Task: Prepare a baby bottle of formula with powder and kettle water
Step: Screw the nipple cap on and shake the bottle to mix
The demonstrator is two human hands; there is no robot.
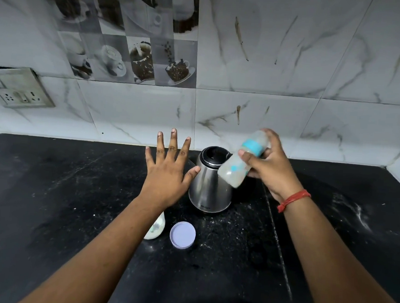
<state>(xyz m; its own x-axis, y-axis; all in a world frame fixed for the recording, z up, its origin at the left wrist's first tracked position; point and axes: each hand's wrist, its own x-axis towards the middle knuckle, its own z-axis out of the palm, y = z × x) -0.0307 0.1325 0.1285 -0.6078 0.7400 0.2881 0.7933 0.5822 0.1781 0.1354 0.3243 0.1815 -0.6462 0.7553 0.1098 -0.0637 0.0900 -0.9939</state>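
Black stone counter (pixel 51 189) | marble-tile wall (pixel 293 63) | left fingers (pixel 172 142) spread | right fingers (pixel 246 156) grip bottle (pixel 234 171)

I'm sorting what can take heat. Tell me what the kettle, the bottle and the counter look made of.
Kettle: brushed steel by its grey sheen, with a black, likely plastic, top.
Bottle in the right hand: cloudy see-through plastic, blue ring.
Counter: polished black stone, apparently, with pale flecks.

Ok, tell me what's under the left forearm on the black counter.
A white printed container pokes out beneath the left forearm; its top is covered. A round lilac lid lies beside it.
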